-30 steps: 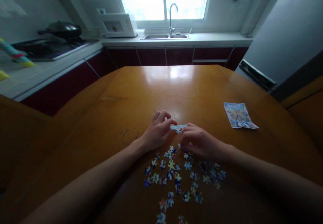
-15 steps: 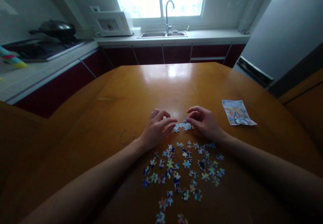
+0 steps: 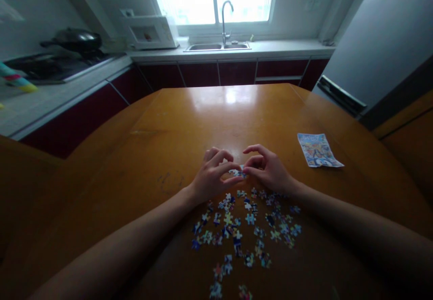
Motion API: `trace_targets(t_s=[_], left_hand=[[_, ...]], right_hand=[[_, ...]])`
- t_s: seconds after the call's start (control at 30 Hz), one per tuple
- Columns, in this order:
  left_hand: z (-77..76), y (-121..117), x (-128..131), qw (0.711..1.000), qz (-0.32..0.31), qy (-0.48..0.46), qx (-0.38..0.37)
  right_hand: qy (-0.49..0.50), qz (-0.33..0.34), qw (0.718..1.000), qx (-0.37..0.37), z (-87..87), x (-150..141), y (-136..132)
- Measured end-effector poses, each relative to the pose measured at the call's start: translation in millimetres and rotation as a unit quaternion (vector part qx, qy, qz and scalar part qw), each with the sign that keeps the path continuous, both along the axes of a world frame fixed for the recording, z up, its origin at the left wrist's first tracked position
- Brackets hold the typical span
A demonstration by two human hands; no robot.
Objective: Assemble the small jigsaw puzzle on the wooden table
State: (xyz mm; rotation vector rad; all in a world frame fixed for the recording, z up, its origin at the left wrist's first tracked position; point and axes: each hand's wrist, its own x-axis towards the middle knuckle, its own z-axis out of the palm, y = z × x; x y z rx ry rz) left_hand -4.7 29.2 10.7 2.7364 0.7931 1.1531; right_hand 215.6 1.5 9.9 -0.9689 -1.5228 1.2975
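Observation:
Both my hands meet over a short strip of joined puzzle pieces (image 3: 237, 172) on the wooden table (image 3: 189, 124). My left hand (image 3: 211, 177) pinches the strip's left end between thumb and fingers. My right hand (image 3: 269, 169) pinches its right end, fingers curled. Several loose puzzle pieces (image 3: 243, 228) lie scattered on the table just in front of me, below both wrists.
A printed picture sheet (image 3: 318, 150) lies to the right on the table. Beyond the table are dark red cabinets, a sink with tap (image 3: 225, 25), a microwave (image 3: 150, 31), a wok on the stove (image 3: 76, 40) at left and a fridge (image 3: 379, 43) at right.
My right hand rose from the loose pieces to the strip's right end, then both hands closed in on the strip. The view shifted slightly.

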Motion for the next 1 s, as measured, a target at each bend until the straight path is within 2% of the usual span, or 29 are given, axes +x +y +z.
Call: trace_targets(t_s=[0.13,0.3,0.57,0.7,0.87,1.0], left_hand=[[1.6,-1.6,1.3,0.999,0.032,-0.011,0.003],[0.9,-0.8,1.7,0.999,0.038,-0.017,0.01],[2.2,-2.6,2.4,0.996,-0.041,0.058,-0.045],[1.9,-2.7,2.7,0.998,-0.027,0.026,-0.052],[-0.4,-1.6,3.8,0.995,-0.062,-0.021,-0.076],[-1.0,-0.8,4.2,0.992,-0.064,-0.051,-0.091]], right_hand=[[-0.032,0.01,0.999,0.031,3.3,1.1,-1.9],[-0.042,0.01,0.998,0.05,5.2,0.9,-2.6],[-0.02,0.004,0.999,0.029,3.8,-0.3,-2.4],[-0.011,0.002,1.0,0.026,0.9,-0.3,-2.8],[-0.01,-0.011,0.999,0.052,0.0,-0.7,-4.4],[-0.062,-0.034,0.994,0.088,3.8,-0.1,-6.5]])
